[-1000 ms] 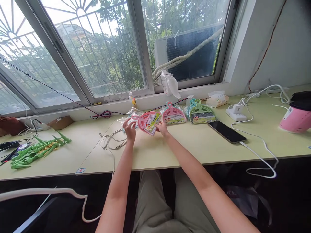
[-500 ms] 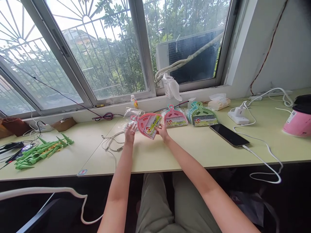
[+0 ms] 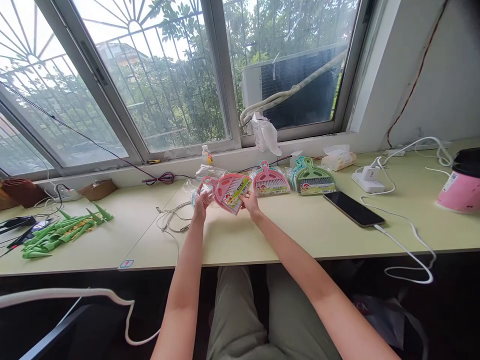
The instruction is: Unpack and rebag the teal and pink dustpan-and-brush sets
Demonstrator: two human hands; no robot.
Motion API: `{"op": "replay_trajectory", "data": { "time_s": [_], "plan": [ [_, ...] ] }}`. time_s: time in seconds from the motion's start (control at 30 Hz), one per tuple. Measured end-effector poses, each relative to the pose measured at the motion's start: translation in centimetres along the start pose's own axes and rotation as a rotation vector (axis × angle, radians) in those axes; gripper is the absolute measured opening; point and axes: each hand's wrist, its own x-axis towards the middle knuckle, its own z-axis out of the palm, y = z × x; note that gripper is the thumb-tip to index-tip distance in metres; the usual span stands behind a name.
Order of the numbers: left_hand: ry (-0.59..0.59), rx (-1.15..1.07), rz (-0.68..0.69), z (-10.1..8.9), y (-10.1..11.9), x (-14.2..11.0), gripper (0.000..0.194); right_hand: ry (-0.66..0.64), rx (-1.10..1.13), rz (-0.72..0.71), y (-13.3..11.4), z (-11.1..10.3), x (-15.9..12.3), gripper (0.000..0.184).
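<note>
A small pink dustpan-and-brush set (image 3: 228, 191) with a printed card is held a little above the pale green desk (image 3: 262, 235). My right hand (image 3: 250, 204) pinches its lower right edge. My left hand (image 3: 201, 200) grips a clear plastic bag (image 3: 198, 184) at the set's left side, fingers curled. Behind the held set, another pink set (image 3: 269, 181) in its bag lies on the desk. To the right of that lies a green set (image 3: 313, 179) stacked over a teal one.
A black phone (image 3: 353, 208) on a white cable lies right of the sets, near a white power strip (image 3: 366, 179) and a pink container (image 3: 460, 189). Loose cables (image 3: 170, 220) sit left of my hands; green pointed pieces (image 3: 60, 232) lie far left. A tissue pack (image 3: 338, 158) is by the window.
My left hand rose from the desk and closed on the clear bag beside the pink set. The right hand and the set barely moved.
</note>
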Motion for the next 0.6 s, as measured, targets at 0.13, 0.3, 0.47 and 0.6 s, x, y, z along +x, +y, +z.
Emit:
{"op": "replay_trajectory", "data": {
  "time_s": [0.13, 0.3, 0.47, 0.6],
  "plan": [
    [0.048, -0.043, 0.036, -0.6, 0.1, 0.2, 0.075, 0.113, -0.055, -0.036, 0.2, -0.5, 0.0, 0.021],
    [0.017, -0.032, -0.004, -0.9, 0.0, 0.4, 0.078, 0.106, -0.06, 0.002, -0.4, -0.9, -0.2, 0.014],
    [0.053, -0.002, -0.027, -0.8, 0.1, 0.4, 0.068, -0.092, -0.015, 0.049, -1.0, -0.6, -0.1, 0.015],
    [-0.09, 0.076, -0.065, -0.2, 0.2, -0.6, 0.059, -0.147, 0.037, 0.052, -0.7, -0.2, 0.0, 0.02]
  ]
}}
